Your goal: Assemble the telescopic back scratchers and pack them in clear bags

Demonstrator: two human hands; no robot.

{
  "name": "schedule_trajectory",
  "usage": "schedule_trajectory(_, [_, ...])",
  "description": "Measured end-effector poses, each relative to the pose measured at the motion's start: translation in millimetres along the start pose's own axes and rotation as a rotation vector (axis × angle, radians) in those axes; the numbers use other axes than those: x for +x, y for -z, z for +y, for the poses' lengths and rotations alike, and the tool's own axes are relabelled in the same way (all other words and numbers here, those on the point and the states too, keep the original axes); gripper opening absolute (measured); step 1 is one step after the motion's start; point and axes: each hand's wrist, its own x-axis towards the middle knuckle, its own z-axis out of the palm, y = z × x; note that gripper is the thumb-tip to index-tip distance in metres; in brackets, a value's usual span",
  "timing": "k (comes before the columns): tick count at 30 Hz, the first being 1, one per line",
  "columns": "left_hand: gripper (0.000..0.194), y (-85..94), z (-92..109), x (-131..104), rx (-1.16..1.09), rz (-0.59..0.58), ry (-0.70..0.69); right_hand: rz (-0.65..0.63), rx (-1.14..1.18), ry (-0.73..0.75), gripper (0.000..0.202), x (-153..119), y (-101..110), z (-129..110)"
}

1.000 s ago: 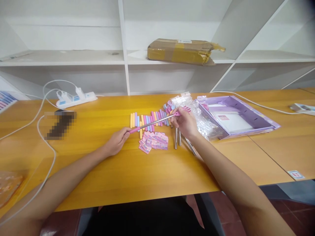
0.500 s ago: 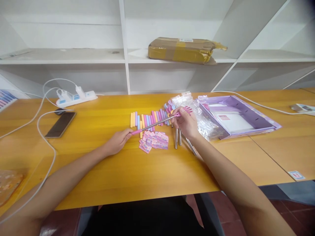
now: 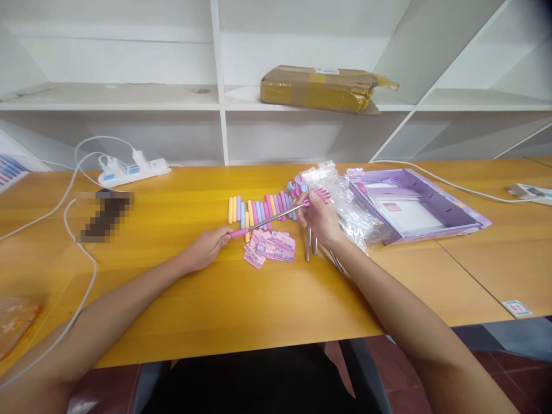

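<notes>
A metal rod with a pink handle and a pink clawed head [image 3: 276,217] slants up to the right above the table. My left hand [image 3: 211,246] is closed on its pink handle end. My right hand [image 3: 319,218] grips it just below the pink claw. Beneath the rod lies a row of pastel handles [image 3: 238,208] in yellow, purple, blue and pink. Small pink printed cards [image 3: 276,247] are piled in front of them. Several metal rods [image 3: 308,244] lie partly under my right hand, near blue and pink claw heads [image 3: 297,187].
Clear plastic bags [image 3: 357,213] lie beside a purple box [image 3: 444,225] holding cards and a purple claw. At left are a power strip [image 3: 135,172], white cables and a pixelated dark object [image 3: 107,215]. A taped carton [image 3: 319,89] rests on the shelf [image 3: 164,99].
My right hand and the pink claw have shifted slightly left. My left hand stays at the handle. The dark object at left now appears pixelated.
</notes>
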Motion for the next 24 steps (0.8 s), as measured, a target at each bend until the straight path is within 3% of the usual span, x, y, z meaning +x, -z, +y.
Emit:
schedule_trajectory(14, [0.048, -0.9, -3.2, -1.7, -0.059, 0.011, 0.008, -0.120, 0.052, -0.105, 0.053, -10.9, -17.0, 18.7])
schedule_trajectory(24, [0.049, 0.7, -0.8, -2.9, -0.063, 0.023, -0.019, -0.175, 0.044, -0.110, 0.050, -17.1, -26.8, 15.6])
